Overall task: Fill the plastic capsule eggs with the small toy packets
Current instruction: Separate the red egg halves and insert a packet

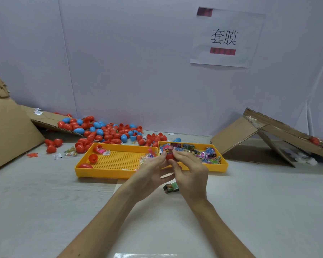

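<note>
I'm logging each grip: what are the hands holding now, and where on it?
A red egg, pinched by its sides between the left hand and the right hand; a pink packet sticks out of its top.

Left hand (151, 170) and right hand (192, 173) close together, fingers (182, 155) in a pinch, bare forearms forward.

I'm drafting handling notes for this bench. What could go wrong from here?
1. The pink packet sticks out above the red egg that the left hand and right hand pinch; it may jam the closing.
2. A dark packet lies loose on the table below the hands; a wrist might knock it away.
</note>
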Motion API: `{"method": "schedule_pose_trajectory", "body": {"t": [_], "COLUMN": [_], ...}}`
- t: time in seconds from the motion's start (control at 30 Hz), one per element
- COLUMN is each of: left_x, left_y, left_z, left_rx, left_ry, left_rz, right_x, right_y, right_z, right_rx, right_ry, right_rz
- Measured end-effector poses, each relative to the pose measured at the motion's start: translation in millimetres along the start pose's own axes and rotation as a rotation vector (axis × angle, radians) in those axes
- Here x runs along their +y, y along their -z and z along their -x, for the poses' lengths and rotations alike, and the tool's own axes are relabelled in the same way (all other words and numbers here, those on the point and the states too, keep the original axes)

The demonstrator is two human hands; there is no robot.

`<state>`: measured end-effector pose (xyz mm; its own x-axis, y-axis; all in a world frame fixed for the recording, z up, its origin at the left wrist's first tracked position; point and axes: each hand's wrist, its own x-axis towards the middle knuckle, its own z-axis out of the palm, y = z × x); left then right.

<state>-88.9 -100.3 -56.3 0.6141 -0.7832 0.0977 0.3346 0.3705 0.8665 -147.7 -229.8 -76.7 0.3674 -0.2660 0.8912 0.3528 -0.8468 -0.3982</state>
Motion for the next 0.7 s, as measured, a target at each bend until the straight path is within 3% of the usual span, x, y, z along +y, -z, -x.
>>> {"method": "schedule_pose_trajectory", "body": {"t": [0.33, 0.53, 0.7], "left_x": [-0.2, -4.7, -4.9], "left_y": [3.1, -0.2, 2.8], "left_z": [-2.0, -4.3, -4.6], "left_rx": [0.008, 0.252, 0.276], "left_ry": [-0.043, -0.272, -0.339], "left_rz": [-0.032, -0.334, -0.380], "right_x": [-1.6, 7.2, 8.1], "right_y": [1.3, 7.4, 6.7], "right_z": [-2.8, -13.1, -14.6], "right_rx": [-0.039, -0.177, -0.243], "right_ry": [-0.115, -0.629, -0.757], "right_rz": [-0.164, -0.696, -0.851]}}
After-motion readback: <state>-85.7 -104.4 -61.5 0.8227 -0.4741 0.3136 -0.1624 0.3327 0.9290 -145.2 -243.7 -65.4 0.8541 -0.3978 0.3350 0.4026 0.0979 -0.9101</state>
